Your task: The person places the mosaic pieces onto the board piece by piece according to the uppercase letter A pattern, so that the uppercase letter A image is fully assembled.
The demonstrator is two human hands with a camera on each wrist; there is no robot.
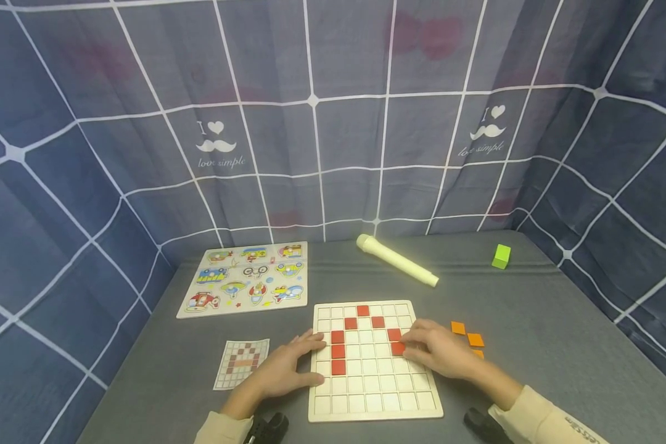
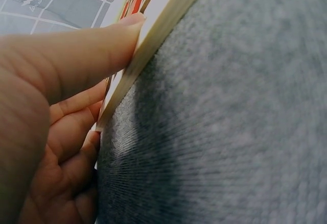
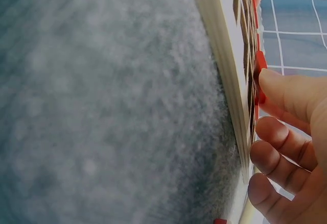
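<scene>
At the lower left of the frame, the card (image 1: 241, 364) is lying flat, showing a gridded pattern. Beside it, the left hand (image 1: 283, 368) is resting at the left edge of the board (image 1: 375, 417), thumb spread from the fingers, grasping nothing and probably steadying it. The board is lying at the lower centre, seven red tiles (image 1: 338, 351) sitting in its cells. Toward its right side, the right hand (image 1: 443, 349) is pinching another red tile (image 1: 398, 349), the spare fingers bending loosely. In the right wrist view that tile is tilting at the surface; the step in hand seems to be seating it, the next move probably calling for pressing it flat and releasing. Farther right, orange tiles (image 1: 475, 340) are lying near that hand.
</scene>
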